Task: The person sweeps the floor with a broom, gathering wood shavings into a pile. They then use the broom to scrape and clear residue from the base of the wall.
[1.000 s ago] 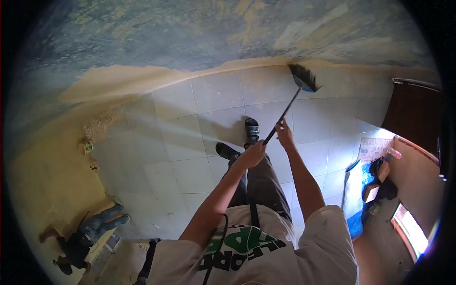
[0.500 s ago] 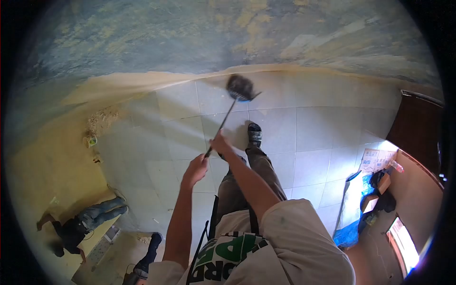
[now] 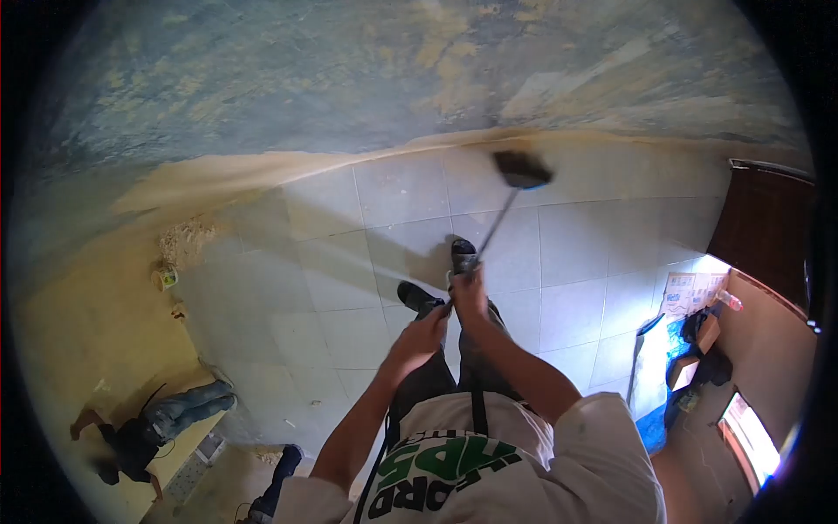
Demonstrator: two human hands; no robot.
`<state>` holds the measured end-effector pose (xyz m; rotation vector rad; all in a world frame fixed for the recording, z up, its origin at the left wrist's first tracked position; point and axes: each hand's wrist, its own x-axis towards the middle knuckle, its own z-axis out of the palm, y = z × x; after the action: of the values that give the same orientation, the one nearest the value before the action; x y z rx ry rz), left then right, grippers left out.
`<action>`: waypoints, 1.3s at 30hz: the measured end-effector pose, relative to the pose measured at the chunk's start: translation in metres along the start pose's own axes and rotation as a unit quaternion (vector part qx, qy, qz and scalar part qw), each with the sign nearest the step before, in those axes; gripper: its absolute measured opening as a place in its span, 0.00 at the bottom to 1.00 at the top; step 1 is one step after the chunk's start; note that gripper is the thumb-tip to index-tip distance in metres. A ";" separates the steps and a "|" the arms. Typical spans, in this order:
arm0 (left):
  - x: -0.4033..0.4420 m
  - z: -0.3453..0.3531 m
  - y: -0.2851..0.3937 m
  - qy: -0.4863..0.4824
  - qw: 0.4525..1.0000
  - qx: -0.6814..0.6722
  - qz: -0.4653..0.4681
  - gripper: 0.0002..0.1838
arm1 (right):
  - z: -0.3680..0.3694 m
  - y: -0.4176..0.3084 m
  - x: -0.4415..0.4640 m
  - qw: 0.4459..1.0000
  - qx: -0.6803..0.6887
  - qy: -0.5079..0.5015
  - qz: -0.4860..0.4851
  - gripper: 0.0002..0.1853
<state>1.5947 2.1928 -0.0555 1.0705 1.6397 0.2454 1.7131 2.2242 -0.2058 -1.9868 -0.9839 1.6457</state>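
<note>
Broom [image 3: 497, 224] gripped two-handed, bristles [image 3: 521, 168] blurred near wall [image 3: 410, 79].
Left hand [image 3: 419, 339]: fingers clamped on its near end; right hand [image 3: 469, 295]: fingers clamped closer to bristles.

Shirt [image 3: 489, 415] front: large green letters [image 3: 489, 465], can't make them out, plus a black line [image 3: 401, 501] where "ORD" reads. Rest uncertain, folds distort it. Cardboard [image 3: 685, 290] at right: coloured print, too small to read.

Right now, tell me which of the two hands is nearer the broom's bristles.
The right hand, gripping the broom handle closer to the bristles; the left hand holds it farther back.
</note>
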 end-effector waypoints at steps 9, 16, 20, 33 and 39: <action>0.205 0.113 0.000 -0.064 0.980 -0.068 0.174 0.12 | -0.100 0.015 0.168 0.945 0.289 0.155 0.005 0.19; 0.126 0.082 -0.124 0.019 0.990 -0.129 0.054 0.16 | 0.056 0.124 0.155 0.991 -0.081 0.109 0.022 0.28; 0.028 0.020 -0.138 0.008 0.933 -0.302 -0.194 0.20 | 0.136 0.113 0.051 0.870 -0.297 0.046 -0.390 0.39; -0.065 0.046 -0.091 0.080 0.981 -0.092 -0.153 0.21 | 0.067 0.093 -0.032 0.951 -0.191 -0.099 -0.223 0.42; 0.008 0.104 -0.081 -0.045 0.989 -0.140 -0.021 0.19 | -0.039 0.103 0.021 0.993 0.094 -0.023 0.071 0.37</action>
<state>1.6424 2.1153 -0.1515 0.8200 1.4944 0.3822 1.7797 2.1740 -0.2805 -1.9393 -0.6874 1.7948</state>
